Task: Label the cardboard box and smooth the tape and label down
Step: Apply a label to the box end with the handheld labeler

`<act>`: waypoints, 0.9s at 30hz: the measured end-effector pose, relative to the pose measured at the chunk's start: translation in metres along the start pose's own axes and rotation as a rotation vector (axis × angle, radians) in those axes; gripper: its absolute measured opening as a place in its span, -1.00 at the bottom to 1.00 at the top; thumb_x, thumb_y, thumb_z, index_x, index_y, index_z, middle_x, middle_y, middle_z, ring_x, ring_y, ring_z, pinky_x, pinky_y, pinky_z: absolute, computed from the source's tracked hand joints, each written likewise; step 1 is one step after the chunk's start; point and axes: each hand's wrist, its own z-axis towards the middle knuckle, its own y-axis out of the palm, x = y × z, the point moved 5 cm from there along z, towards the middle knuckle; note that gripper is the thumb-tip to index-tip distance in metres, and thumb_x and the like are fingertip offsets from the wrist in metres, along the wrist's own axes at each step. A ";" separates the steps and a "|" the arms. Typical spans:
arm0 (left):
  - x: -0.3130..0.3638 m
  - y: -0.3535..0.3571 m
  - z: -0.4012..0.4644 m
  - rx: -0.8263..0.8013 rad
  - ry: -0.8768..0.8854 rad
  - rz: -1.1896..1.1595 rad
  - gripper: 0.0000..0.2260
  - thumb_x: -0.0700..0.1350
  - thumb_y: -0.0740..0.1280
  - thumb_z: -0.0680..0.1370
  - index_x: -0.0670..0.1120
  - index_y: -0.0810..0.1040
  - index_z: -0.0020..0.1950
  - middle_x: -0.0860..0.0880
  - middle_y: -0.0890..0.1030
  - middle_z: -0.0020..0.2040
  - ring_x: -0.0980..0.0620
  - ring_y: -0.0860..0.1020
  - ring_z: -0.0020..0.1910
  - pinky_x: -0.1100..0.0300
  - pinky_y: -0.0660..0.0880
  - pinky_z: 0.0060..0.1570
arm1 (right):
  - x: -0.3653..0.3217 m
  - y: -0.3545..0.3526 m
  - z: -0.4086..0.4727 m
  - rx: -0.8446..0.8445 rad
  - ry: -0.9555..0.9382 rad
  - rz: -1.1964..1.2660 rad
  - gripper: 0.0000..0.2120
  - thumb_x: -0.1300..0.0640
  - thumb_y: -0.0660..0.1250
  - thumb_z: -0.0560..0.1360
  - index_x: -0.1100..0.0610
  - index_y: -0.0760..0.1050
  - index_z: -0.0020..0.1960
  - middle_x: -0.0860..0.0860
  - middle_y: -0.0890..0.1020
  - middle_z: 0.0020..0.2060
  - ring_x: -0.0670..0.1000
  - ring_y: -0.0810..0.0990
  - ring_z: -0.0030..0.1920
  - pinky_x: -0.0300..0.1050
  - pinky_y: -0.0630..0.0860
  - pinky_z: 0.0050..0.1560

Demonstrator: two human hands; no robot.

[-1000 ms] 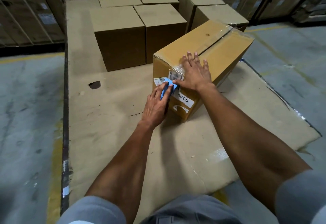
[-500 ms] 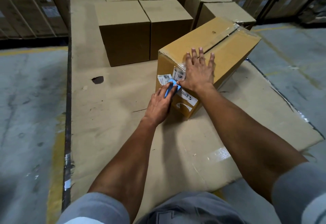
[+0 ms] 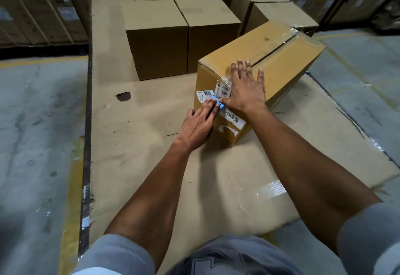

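Centrally, our left hand (image 3: 195, 126) pinched a small blue label (image 3: 214, 99) against the cardboard box (image 3: 279, 58) end face; right hand (image 3: 245, 88) lay flat, splayed over the tape (image 3: 224, 87). Best pressed from middle outward, box braced.

Matt cardboard box (image 3: 279, 58), glossy clear tape (image 3: 223, 78), white paper label (image 3: 232, 121).

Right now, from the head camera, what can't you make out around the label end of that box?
- Blue tool: mostly under the left hand, so its shape is unclear.
- Labels: print too small and blurred; the right hand covers part.
- Tape over the box edge: glare and the right hand hide whether it lies flat.
- Far side of the box: faces away.
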 end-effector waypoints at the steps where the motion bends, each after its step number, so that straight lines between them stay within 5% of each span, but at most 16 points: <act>1: -0.002 -0.003 0.003 -0.002 0.015 0.006 -0.31 -0.05 0.34 0.63 -0.15 0.16 0.71 -0.18 0.18 0.71 -0.14 0.14 0.70 -0.11 0.50 0.18 | 0.000 0.000 0.000 -0.002 -0.003 0.005 0.21 -0.53 0.30 0.41 0.10 -0.25 0.70 0.12 -0.20 0.69 0.17 -0.24 0.68 0.33 -0.17 0.63; 6: -0.009 -0.005 0.008 -0.028 0.079 0.033 -0.30 0.04 0.40 0.66 -0.11 0.18 0.71 -0.21 0.25 0.68 -0.20 0.27 0.65 -0.07 0.64 0.11 | -0.002 -0.002 0.000 -0.007 -0.004 0.018 0.21 -0.52 0.32 0.40 0.09 -0.23 0.70 0.13 -0.19 0.69 0.17 -0.23 0.68 0.32 -0.14 0.64; 14: -0.005 -0.002 0.005 -0.020 0.078 0.106 -0.32 -0.03 0.20 0.69 -0.11 -0.02 0.76 -0.10 0.04 0.75 -0.08 0.03 0.73 0.00 0.52 0.09 | -0.002 -0.001 0.003 -0.007 -0.028 0.038 0.20 -0.48 0.35 0.41 0.08 -0.22 0.70 0.12 -0.19 0.69 0.16 -0.21 0.69 0.33 -0.05 0.64; 27: 0.002 -0.004 0.012 -0.100 0.019 0.035 -0.23 -0.09 0.29 0.66 -0.13 -0.09 0.75 -0.10 0.00 0.76 -0.09 -0.02 0.74 -0.12 0.43 0.22 | -0.001 0.000 0.003 0.004 0.023 -0.005 0.20 -0.47 0.38 0.39 0.05 -0.20 0.70 0.11 -0.21 0.69 0.19 -0.26 0.68 0.37 -0.18 0.62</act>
